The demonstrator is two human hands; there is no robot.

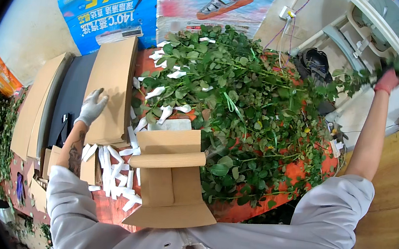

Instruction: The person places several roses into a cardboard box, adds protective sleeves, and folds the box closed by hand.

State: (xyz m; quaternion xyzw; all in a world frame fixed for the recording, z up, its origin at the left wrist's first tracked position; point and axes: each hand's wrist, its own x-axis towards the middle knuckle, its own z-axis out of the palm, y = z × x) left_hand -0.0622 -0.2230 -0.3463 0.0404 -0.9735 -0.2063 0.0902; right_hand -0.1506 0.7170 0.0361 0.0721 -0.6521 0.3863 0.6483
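Observation:
My left hand (92, 106), in a pale glove, rests with fingers apart on or just over a stack of corrugated cardboard sheets (113, 74). At the far right my raised right hand (388, 81), in a pink glove, grips a leafy stem (355, 81), blurred by motion. Between my arms lies a heap of cut leafy stems (241, 81); several have white sleeves, perhaps over flower heads (156, 92), at their left ends. In front of my body a folded piece of corrugated cardboard (173, 188) stands bent open. Small white rolls or tubes (116, 170) lie scattered to its left.
More cardboard sheets (34, 113) and a dark panel (72, 88) lean at the left. A purple item (20, 185) lies on the red tabletop (100, 205). Behind the heap are a black cap-like item (314, 62) and a pale high chair (344, 49). A wooden board (390, 198) borders the right side.

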